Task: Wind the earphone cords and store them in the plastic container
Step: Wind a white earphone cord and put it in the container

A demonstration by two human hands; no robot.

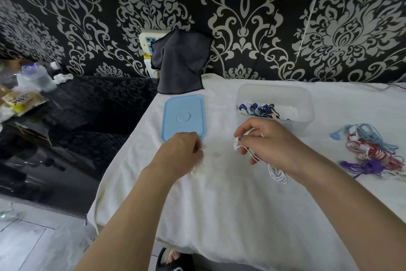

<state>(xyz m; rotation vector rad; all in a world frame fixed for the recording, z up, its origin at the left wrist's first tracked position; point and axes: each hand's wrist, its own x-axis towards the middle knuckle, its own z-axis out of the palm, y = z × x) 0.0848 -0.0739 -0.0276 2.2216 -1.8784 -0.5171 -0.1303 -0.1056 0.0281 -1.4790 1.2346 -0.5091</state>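
Observation:
My right hand (272, 143) grips a white earphone cord (277, 173); its earbuds sit at my fingertips and a wound coil hangs below my palm. My left hand (181, 152) hovers over the white cloth with its fingers curled down at a small pale clump (197, 169); I cannot tell whether it pinches anything. The clear plastic container (307, 103) stands behind my right hand with blue and white earphones (260, 109) inside. Its light blue lid (183, 116) lies flat just beyond my left hand. A tangle of blue, red and purple earphones (371, 154) lies at the right.
A white cloth (230, 215) covers the table. A dark grey cloth (180, 62) hangs on the wall over a power strip (148, 41). A glossy black surface (77, 112) to the left holds bottles and packets. A black slipper (173, 259) shows below the table edge.

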